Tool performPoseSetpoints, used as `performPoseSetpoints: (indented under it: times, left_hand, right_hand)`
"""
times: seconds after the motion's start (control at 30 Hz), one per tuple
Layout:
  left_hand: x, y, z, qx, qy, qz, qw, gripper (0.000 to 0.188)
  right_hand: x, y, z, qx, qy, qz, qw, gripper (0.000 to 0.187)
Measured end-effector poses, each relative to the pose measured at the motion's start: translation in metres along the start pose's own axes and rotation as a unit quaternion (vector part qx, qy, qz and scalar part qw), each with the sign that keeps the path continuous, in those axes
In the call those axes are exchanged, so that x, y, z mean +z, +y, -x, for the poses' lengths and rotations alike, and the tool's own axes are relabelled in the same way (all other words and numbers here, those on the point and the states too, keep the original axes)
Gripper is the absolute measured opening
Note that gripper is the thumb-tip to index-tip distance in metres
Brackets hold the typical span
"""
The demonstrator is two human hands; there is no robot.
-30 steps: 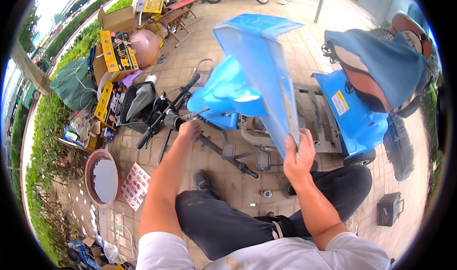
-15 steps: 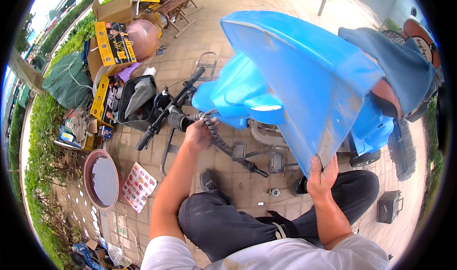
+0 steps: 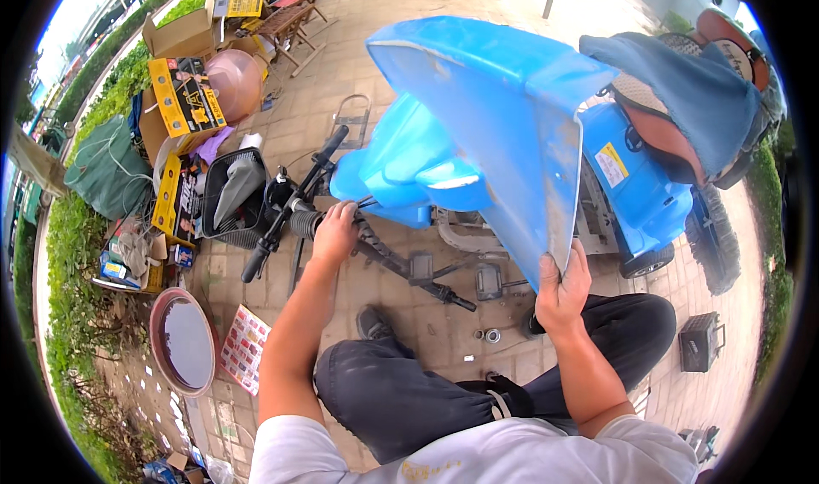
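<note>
My right hand [image 3: 563, 289] is closed on the lower corner of a large blue plastic body panel [image 3: 503, 83], which is held up and tilted. The panel covers part of a three-wheeled scooter's metal frame [image 3: 473, 243]. To its left, my left hand [image 3: 335, 230] is closed around a black wrapped cable bundle [image 3: 365, 230] beside the steering column's ribbed boot [image 3: 304, 221]. Its fingertips are partly hidden. The black handlebar [image 3: 320, 164] lies left of this hand. A blue rear body [image 3: 627, 172] with a white-and-yellow label sits under the seat [image 3: 644, 100], draped with a grey-blue cloth [image 3: 682, 100].
Left are a black basket [image 3: 235, 198], yellow-black boxes [image 3: 181, 100], a green bag [image 3: 109, 166], a basin of dark liquid [image 3: 186, 343] and a printed sheet [image 3: 245, 347]. Small metal parts [image 3: 492, 335] lie by my feet. A dark battery-like block [image 3: 699, 341] stands right.
My left hand has moved a little left with the cable bundle. My right hand has shifted the panel left and tipped it, showing more of the blue rear body and frame.
</note>
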State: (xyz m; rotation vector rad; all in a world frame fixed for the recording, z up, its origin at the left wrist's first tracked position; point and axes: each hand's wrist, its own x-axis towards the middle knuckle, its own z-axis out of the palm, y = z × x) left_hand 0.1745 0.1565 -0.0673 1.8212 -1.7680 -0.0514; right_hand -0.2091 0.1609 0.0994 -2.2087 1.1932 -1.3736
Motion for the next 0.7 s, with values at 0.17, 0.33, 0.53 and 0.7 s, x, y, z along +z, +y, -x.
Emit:
performPoseSetpoints:
  times: [0.17,0.33,0.53,0.7]
  left_hand:
    - [0.004,-0.009,-0.002,-0.116,0.045,0.163,0.979,0.029]
    - [0.003,0.001,-0.022,-0.213,0.059,0.191,0.956,0.027]
    - [0.019,-0.027,-0.024,-0.231,-0.047,0.289,0.928,0.031]
    - [0.000,-0.030,-0.017,-0.178,-0.160,0.305,0.922,0.033]
  right_hand:
    - [0.002,-0.002,0.017,-0.009,-0.021,-0.011,1.000,0.020]
    - [-0.001,-0.005,0.021,0.003,-0.020,0.010,1.000,0.022]
    - [0.003,-0.009,0.017,-0.001,-0.014,0.010,1.000,0.021]
    - [0.002,-0.008,0.023,0.000,-0.039,0.001,0.999,0.020]
